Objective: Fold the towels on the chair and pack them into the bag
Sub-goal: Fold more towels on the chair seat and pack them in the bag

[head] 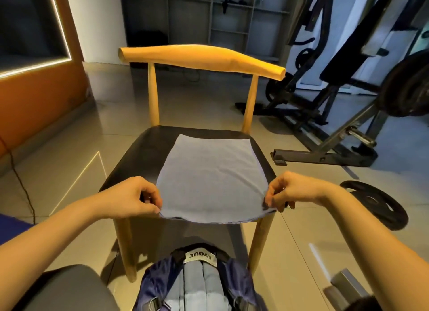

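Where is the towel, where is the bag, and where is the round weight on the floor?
towel (209, 178): head view, middle of cloth.
bag (199, 285): head view, light centre panel.
weight plate (373, 204): head view, flat top face.

gym: weight bench (362, 39), weight plate (373, 204)

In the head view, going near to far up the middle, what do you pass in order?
Bag → near edge of the towel, pinched by the left hand and right hand → bare chair seat → chair backrest → shelving.
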{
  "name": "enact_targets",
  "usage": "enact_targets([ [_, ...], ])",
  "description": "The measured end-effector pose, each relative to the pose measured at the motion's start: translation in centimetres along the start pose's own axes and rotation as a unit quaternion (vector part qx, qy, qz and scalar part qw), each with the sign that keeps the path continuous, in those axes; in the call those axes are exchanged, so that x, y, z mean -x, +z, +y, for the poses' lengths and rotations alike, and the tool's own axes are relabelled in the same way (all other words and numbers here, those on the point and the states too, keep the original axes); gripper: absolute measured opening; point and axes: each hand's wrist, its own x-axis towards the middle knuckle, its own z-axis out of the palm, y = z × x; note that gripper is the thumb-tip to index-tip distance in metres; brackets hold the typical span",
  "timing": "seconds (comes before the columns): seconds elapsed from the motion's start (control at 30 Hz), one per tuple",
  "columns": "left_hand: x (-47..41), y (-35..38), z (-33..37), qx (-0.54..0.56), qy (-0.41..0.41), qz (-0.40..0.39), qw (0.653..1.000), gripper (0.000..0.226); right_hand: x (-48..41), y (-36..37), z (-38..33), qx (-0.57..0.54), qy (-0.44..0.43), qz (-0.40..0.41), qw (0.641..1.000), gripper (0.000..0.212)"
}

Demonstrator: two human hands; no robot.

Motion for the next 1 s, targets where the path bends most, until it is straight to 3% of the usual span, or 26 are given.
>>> enact_targets([
  [0.07, -0.9, -1.2, 0.5, 0.019, 0.009, 0.009, 1.0, 0.006, -0.5, -0.9, -0.8, 0.0, -0.004, 0.048, 0.999, 0.012],
  [0.2, -6.2, -3.7, 0.4, 0.023, -0.033, 0.14, 0.989, 0.008, -4.8, -2.9, -2.5, -0.021, -0.011, 0.2, 0.98, 0.011],
  [0.4, -17.3, -6.4, -2.2, 0.065, -0.167, 0.221, 0.959, 0.003, -14.1, -4.7, -3.7, 0.069, -0.024, 0.252, 0.965, 0.027],
  [0.53, -22.3, -6.9, -3.0, 0.126, -0.196, 0.21, 0.949, 0.009, -18.8, -5.8, -2.7, 0.111, -0.006, 0.282, 0.953, 0.037],
  [0.67, -24.5, -6.9, -3.3, 0.136, -0.203, 0.131, 0.961, 0.007, -21.4, -6.3, -1.8, 0.109, 0.033, 0.288, 0.951, 0.03],
  [0.8, -24.5, -7.5, -3.8, 0.094, -0.181, 0.105, 0.973, 0.011, -22.7, -6.8, -1.2, 0.056, 0.067, 0.278, 0.956, 0.017],
  [1.0, -23.4, -9.3, -2.9, 0.142, -0.106, 0.106, 0.978, 0.022, -23.0, -7.5, -0.5, -0.066, 0.112, 0.263, 0.956, 0.007],
])
